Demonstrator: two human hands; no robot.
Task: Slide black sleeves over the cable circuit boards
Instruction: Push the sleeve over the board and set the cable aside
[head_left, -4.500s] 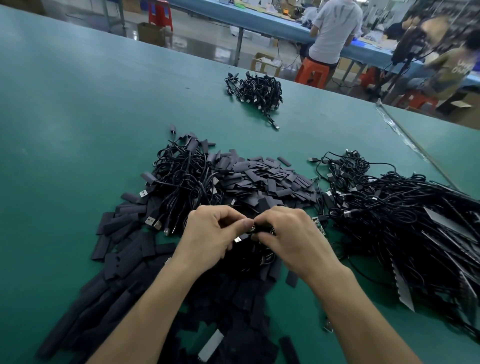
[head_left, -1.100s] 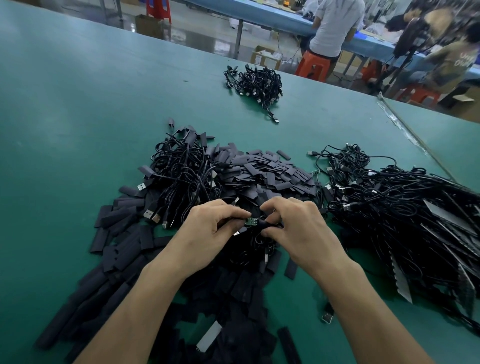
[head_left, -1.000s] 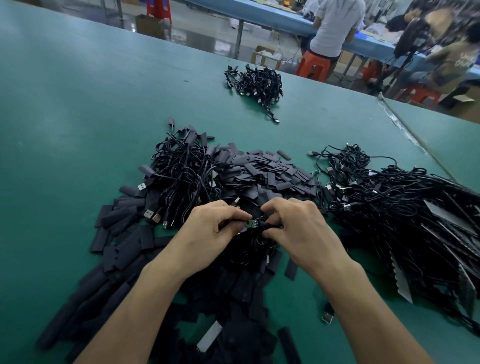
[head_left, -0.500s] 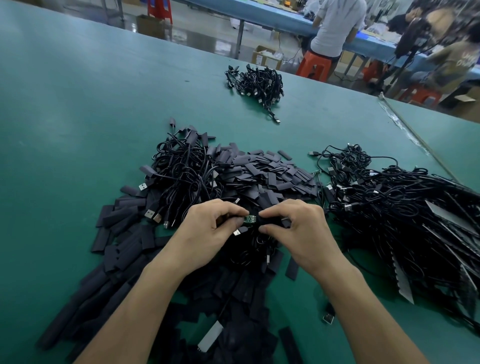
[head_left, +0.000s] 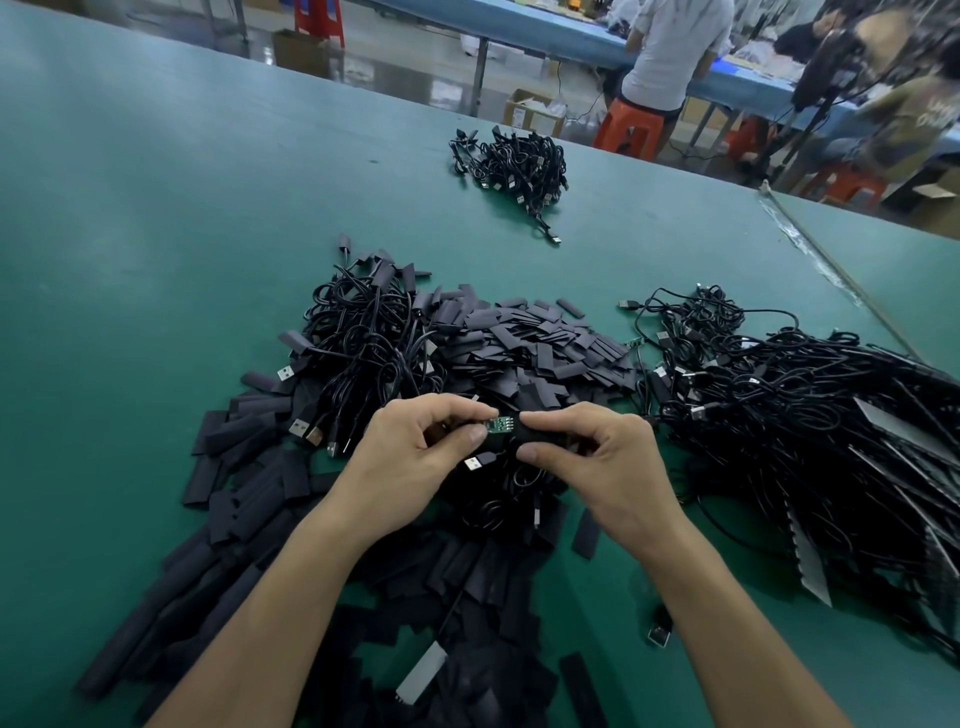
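Observation:
My left hand (head_left: 415, 457) pinches one end of a small green circuit board (head_left: 500, 425) on a black cable. My right hand (head_left: 597, 457) grips a black sleeve (head_left: 545, 434) between thumb and fingers, its open end against the board's right end. A strip of green board shows between the two hands. A silver USB plug (head_left: 478, 461) of the cable hangs just below the left thumb. Loose black sleeves (head_left: 535, 348) lie heaped behind the hands and spread toward me on the left (head_left: 244, 499).
A tangle of black cables (head_left: 363, 338) lies back left of the hands and a large mass of cables (head_left: 810, 431) on the right. A small cable bundle (head_left: 514, 166) sits farther back on the green table (head_left: 156, 234). People sit at a blue bench beyond.
The hands have drawn slightly apart, and more of the green board shows between them than half a second ago. The piles have not moved.

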